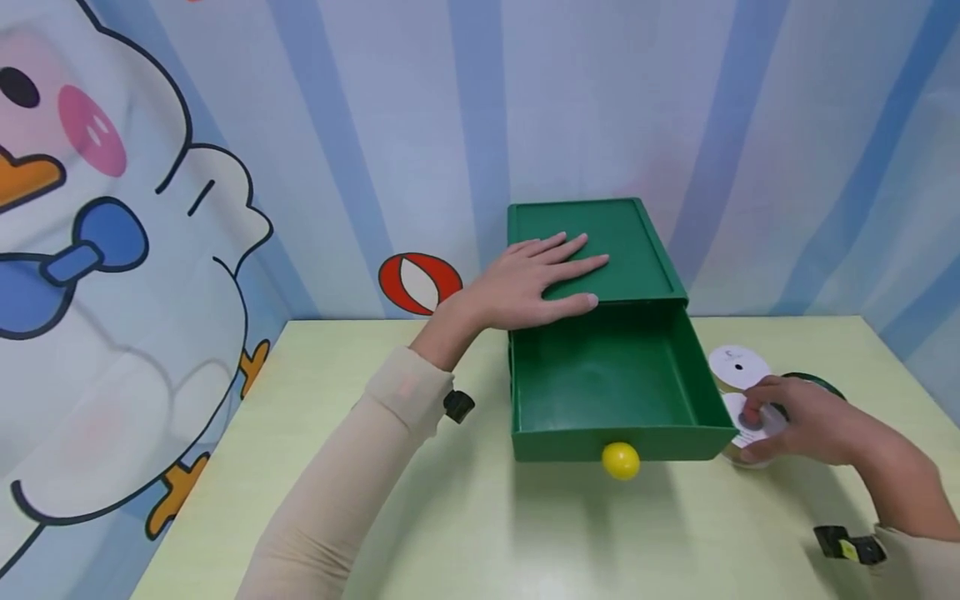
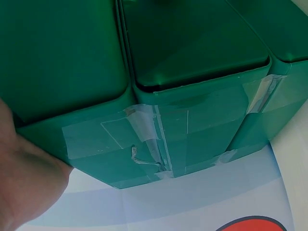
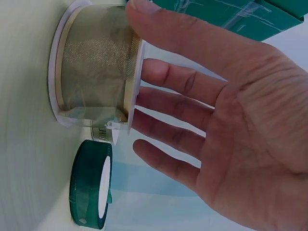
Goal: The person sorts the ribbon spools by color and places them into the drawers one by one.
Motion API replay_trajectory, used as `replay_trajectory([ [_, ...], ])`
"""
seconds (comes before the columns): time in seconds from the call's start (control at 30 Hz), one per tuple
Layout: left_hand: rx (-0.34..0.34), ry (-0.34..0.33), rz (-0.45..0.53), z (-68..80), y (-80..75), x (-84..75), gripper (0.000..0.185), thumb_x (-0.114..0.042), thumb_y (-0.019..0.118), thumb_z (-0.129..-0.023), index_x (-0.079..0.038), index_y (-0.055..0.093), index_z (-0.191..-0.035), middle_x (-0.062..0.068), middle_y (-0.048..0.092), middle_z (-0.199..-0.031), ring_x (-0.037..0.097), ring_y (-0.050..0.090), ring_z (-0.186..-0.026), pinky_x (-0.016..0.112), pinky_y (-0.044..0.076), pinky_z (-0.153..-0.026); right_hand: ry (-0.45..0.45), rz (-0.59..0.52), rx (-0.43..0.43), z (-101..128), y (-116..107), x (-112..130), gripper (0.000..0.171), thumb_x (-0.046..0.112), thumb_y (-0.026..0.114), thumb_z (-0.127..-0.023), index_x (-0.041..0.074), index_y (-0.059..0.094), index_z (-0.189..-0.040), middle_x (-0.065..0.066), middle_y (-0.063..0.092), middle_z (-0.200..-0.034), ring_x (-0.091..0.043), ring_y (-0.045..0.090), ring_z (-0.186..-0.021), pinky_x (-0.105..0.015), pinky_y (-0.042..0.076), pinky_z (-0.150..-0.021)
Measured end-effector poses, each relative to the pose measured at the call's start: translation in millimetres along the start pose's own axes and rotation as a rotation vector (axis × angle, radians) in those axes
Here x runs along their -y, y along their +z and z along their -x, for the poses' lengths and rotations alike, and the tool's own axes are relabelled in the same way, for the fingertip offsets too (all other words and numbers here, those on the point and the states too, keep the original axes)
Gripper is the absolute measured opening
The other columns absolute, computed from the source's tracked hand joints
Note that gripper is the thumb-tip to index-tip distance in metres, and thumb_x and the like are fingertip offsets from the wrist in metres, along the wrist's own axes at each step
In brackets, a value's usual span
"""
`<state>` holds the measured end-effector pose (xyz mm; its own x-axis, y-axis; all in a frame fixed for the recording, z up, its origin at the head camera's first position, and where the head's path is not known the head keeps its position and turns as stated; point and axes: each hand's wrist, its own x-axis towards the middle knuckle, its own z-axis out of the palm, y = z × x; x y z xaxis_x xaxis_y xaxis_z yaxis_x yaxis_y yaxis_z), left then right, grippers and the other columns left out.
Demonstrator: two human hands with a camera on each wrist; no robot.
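My left hand (image 1: pixel 543 283) rests palm down, fingers spread, on top of a green drawer unit (image 1: pixel 637 242). Its top drawer (image 1: pixel 607 367) is pulled out, bare inside, with a yellow ball knob (image 1: pixel 621 461) on the front. To the right of the drawer, my right hand (image 1: pixel 813 417) pinches a spool of gold ribbon (image 3: pixel 91 62) that stands on its flat side. The thumb is at the spool's side and the fingertips are on its white end. Close beyond it are another white-topped spool (image 1: pixel 738 367) and a dark green ribbon spool (image 3: pixel 89 183), partly hidden by the hand.
Pale yellow-green table (image 1: pixel 420 533) runs up to a blue striped backdrop (image 1: pixel 420 125) with a cartoon duck at left. In the left wrist view, clear tape (image 2: pixel 144 125) joins the unit's stacked green sections. The open drawer juts toward the front, close beside the spools.
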<state>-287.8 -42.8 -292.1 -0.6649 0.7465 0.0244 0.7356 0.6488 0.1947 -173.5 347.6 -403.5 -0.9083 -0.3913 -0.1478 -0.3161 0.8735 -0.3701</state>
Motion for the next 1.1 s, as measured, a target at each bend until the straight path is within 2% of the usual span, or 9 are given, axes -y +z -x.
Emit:
replay_trajectory([
  [0.23,0.006,0.005,0.003,-3.8,3.6,-5.2,0.067,-0.06,0.044,-0.109,-0.038,0.025,-0.169,-0.007,0.011,-0.179,0.017,0.005,-0.166,0.043,0.007,-0.133,0.031,0.026,-0.014,5.9,8.1,-2.6,0.036,0.042,0.093,-0.08,0.02,0.068,-0.094,-0.003,0.062,-0.106,-0.018,0.052,-0.088,-0.031,0.042,-0.069],
  [0.4,0.011,0.006,0.0,-7.4,5.2,-7.6,0.066,-0.059,0.043,-0.11,-0.038,0.025,-0.169,-0.007,0.011,-0.179,0.017,0.005,-0.166,0.043,0.008,-0.133,-0.029,0.072,-0.068,13.4,10.7,-4.3,0.034,0.044,0.091,-0.082,0.022,0.069,-0.095,-0.004,0.063,-0.113,-0.015,0.053,-0.09,-0.028,0.044,-0.067],
  [0.53,0.012,0.006,0.001,-7.5,3.8,-7.3,0.066,-0.058,0.044,-0.11,-0.037,0.025,-0.169,-0.007,0.011,-0.179,0.017,0.005,-0.166,0.044,0.008,-0.133,-0.042,0.105,-0.079,13.1,5.7,-1.5,0.035,0.043,0.093,-0.08,0.022,0.069,-0.094,-0.006,0.063,-0.114,-0.019,0.057,-0.093,-0.031,0.047,-0.07],
  [0.7,0.013,0.006,0.002,-6.7,2.4,-5.2,0.066,-0.058,0.044,-0.11,-0.037,0.025,-0.169,-0.006,0.011,-0.179,0.018,0.004,-0.166,0.044,0.007,-0.133,-0.072,0.138,-0.119,12.4,-6.2,3.9,0.035,0.041,0.095,-0.079,0.022,0.07,-0.095,-0.017,0.065,-0.121,-0.036,0.063,-0.105,-0.043,0.054,-0.075],
  [0.83,0.018,0.004,-0.005,-6.1,2.8,-2.9,0.066,-0.058,0.043,-0.11,-0.037,0.024,-0.17,-0.006,0.01,-0.179,0.018,0.004,-0.166,0.043,0.007,-0.133,-0.093,0.215,-0.201,14.7,-22.9,11.5,0.037,0.037,0.097,-0.075,0.021,0.07,-0.094,-0.022,0.066,-0.123,-0.04,0.063,-0.102,-0.047,0.057,-0.072],
  [0.9,0.019,0.003,-0.004,-5.8,3.2,-1.3,0.066,-0.058,0.043,-0.11,-0.037,0.023,-0.17,-0.006,0.01,-0.179,0.018,0.003,-0.166,0.044,0.007,-0.133,-0.108,0.246,-0.265,16.8,-32.9,16.6,0.037,0.032,0.098,-0.073,0.021,0.069,-0.093,-0.023,0.066,-0.123,-0.041,0.062,-0.103,-0.053,0.053,-0.078],
  [0.97,0.019,-0.001,-0.004,-4.7,2.9,0.0,0.066,-0.058,0.043,-0.11,-0.037,0.023,-0.17,-0.006,0.009,-0.179,0.018,0.003,-0.166,0.044,0.007,-0.133,-0.108,0.259,-0.294,18.7,-43.9,23.8,0.038,0.028,0.099,-0.072,0.02,0.069,-0.093,-0.024,0.066,-0.124,-0.043,0.06,-0.106,-0.061,0.047,-0.086],
  [1.03,0.016,-0.004,-0.006,-3.8,1.6,1.0,0.066,-0.058,0.043,-0.11,-0.037,0.024,-0.17,-0.006,0.009,-0.179,0.018,0.003,-0.166,0.044,0.007,-0.133,-0.112,0.27,-0.316,20.2,-54.3,28.7,0.038,0.025,0.099,-0.071,0.019,0.068,-0.094,-0.026,0.065,-0.126,-0.046,0.059,-0.108,-0.065,0.041,-0.088],
  [1.1,0.012,-0.003,-0.004,-2.5,-0.3,1.3,0.066,-0.058,0.043,-0.11,-0.037,0.024,-0.17,-0.006,0.01,-0.179,0.018,0.003,-0.166,0.045,0.007,-0.133,-0.134,0.28,-0.336,21.1,-63.5,31.5,0.04,0.022,0.1,-0.069,0.02,0.068,-0.093,-0.025,0.065,-0.125,-0.046,0.06,-0.107,-0.065,0.044,-0.088],
])
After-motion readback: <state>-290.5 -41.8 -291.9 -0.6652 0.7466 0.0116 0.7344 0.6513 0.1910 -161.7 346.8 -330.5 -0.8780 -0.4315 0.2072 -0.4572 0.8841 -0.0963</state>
